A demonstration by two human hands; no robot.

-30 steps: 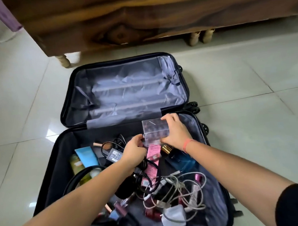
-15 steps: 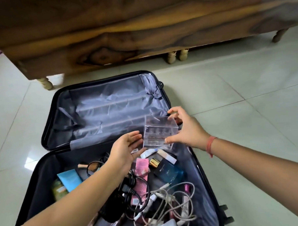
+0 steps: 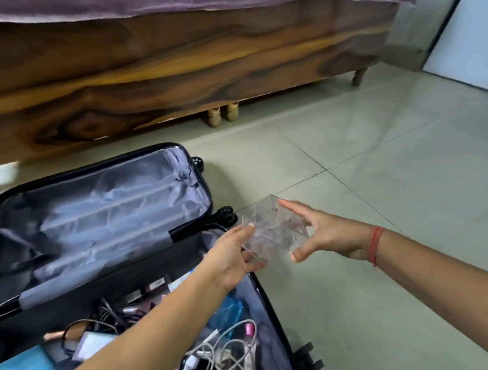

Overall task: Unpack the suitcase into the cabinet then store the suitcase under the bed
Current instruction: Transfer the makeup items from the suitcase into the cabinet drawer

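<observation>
A black suitcase [image 3: 113,218] lies open on the tiled floor, its grey-lined lid empty. The near half holds tangled cables [image 3: 225,350], chargers, a blue box [image 3: 24,368] and small cosmetics. A clear plastic box [image 3: 275,231] is in the air over the suitcase's right rim. My left hand [image 3: 232,258] holds its left side, thumb on top and fingers beneath. My right hand [image 3: 326,234] grips its right side between fingers and thumb; a red thread circles that wrist.
A wooden bed frame [image 3: 176,76] with a purple sheet runs along the back, on short turned legs [image 3: 220,116] with a low gap beneath. Pale floor tiles [image 3: 376,179] stretch to the right. A white panel [image 3: 471,35] stands at the far right.
The clear box has been lifted out of the suitcase and carried right. My left hand let go of the cables and joined the right hand on the box. The view swung right.
</observation>
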